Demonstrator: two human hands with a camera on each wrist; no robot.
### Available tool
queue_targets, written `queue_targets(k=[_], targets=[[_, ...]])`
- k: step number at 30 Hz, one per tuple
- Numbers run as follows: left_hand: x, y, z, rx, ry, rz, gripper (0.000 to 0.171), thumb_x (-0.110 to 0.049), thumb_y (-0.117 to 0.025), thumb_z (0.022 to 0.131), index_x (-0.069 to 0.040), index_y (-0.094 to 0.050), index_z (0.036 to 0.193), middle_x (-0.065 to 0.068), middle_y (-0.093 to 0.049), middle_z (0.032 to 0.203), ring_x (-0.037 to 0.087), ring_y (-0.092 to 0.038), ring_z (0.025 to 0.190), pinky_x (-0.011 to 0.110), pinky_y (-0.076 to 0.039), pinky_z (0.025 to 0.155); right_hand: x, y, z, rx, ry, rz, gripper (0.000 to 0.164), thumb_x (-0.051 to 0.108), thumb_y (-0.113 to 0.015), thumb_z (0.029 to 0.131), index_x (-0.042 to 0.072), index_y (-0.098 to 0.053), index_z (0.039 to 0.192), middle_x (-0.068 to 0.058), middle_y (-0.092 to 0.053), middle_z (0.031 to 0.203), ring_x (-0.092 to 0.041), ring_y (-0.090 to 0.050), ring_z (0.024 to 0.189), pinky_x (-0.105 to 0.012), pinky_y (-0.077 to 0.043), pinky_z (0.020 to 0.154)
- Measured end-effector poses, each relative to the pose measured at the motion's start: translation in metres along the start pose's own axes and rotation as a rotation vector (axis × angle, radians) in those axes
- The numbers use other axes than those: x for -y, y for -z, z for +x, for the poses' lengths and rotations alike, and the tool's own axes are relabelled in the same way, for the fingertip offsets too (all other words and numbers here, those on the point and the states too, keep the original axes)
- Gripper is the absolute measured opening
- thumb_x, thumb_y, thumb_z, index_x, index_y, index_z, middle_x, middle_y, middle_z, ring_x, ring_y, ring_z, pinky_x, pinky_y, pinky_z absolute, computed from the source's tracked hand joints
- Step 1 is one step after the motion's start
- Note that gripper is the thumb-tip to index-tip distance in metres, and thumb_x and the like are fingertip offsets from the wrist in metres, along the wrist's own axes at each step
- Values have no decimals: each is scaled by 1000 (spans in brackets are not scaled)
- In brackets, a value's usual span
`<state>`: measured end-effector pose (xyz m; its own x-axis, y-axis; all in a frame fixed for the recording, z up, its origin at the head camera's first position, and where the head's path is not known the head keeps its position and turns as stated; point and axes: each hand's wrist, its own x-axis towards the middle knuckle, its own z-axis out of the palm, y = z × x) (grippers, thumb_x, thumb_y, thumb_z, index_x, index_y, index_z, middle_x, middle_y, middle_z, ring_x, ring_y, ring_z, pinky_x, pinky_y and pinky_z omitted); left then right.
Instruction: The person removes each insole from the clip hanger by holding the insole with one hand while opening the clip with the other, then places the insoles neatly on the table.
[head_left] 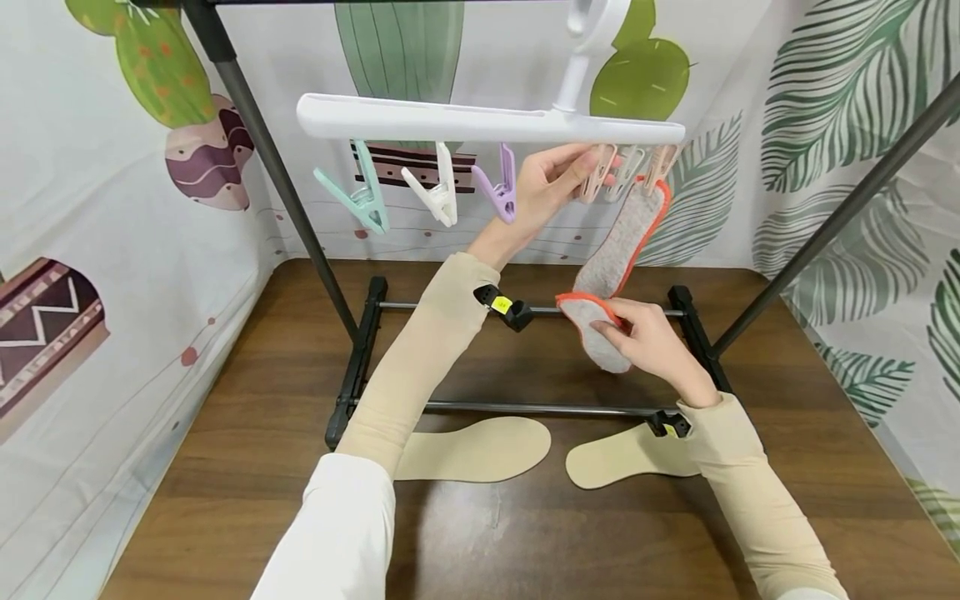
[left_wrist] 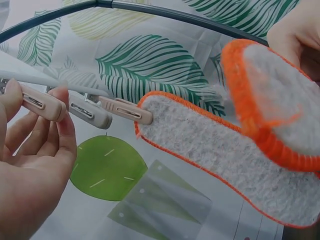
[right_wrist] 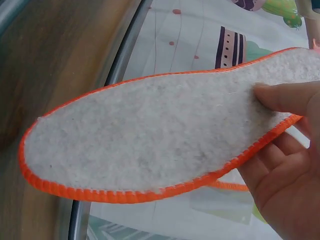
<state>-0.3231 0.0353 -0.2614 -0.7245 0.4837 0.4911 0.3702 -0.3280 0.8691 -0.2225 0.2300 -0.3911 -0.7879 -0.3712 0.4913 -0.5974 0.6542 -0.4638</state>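
Note:
A white hanger (head_left: 450, 121) carries a row of clothespins. My left hand (head_left: 543, 187) pinches a pale pink clothespin (left_wrist: 42, 102) between thumb and fingers, near the hanger's right part. Beside it are a grey clothespin (left_wrist: 90, 112) and another pink clothespin (left_wrist: 127, 110), which bites the end of a grey felt insole (left_wrist: 200, 145) with orange edging that hangs down. Lower, my right hand (head_left: 656, 342) grips a second orange-edged insole (right_wrist: 140, 135), thumb on its face and fingers behind. In the head view this insole overlaps the hanging one's lower end.
Teal (head_left: 367, 196), white (head_left: 441, 187) and purple clothespins (head_left: 501, 185) hang on the hanger's left half. A dark metal rack (head_left: 277, 175) stands around the work. Two beige insoles (head_left: 480, 450) lie on the wooden table (head_left: 240, 467). Behind is a patterned cloth (head_left: 750, 50).

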Motion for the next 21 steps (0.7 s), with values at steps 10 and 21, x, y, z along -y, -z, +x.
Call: queue_targets(k=[10, 21], targets=[[-6, -2, -2, 17, 70, -84, 36, -8, -44, 103, 8, -49, 135, 28, -59, 128, 19, -68, 94, 37, -55, 93, -7, 9, -5, 9, -31, -28, 30, 4, -73, 84, 14, -50, 68, 3, -50, 72, -6, -38, 59, -17, -31, 52], [-4, -3, 0, -20, 82, -176, 37, -3, -40, 103, 13, -46, 136, 35, -54, 128, 14, -67, 81, 44, -55, 91, -7, 18, -7, -21, -58, -24, 14, 2, -75, 82, 10, -63, 81, -1, -60, 74, 0, -42, 54, -14, -35, 48]])
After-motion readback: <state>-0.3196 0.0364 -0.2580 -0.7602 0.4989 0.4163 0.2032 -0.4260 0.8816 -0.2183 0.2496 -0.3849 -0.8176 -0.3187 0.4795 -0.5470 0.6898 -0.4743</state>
